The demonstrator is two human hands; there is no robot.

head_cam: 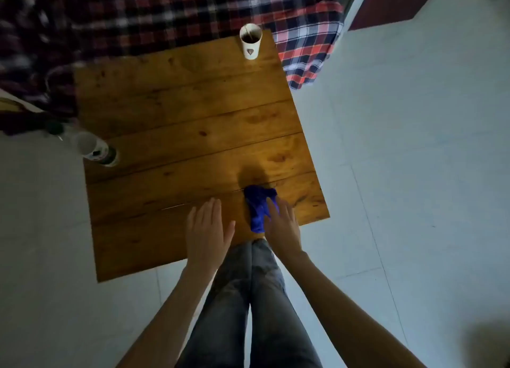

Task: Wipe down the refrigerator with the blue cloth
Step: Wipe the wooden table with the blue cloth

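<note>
A crumpled blue cloth [258, 207] lies on a low wooden table [179, 135], near its front right corner. My right hand [281, 225] lies over the cloth's near right part, fingers straight and touching it. My left hand [205, 231] hovers flat above the table's front edge, to the left of the cloth, fingers straight and holding nothing. No refrigerator is in view.
A white paper cup [250, 43] with dark liquid stands at the table's far right corner. A second cup [95, 149] lies blurred at the left edge. A red plaid blanket [171, 14] covers the far side. Pale floor tiles [414, 146] surround the table; my legs [248, 298] stand before it.
</note>
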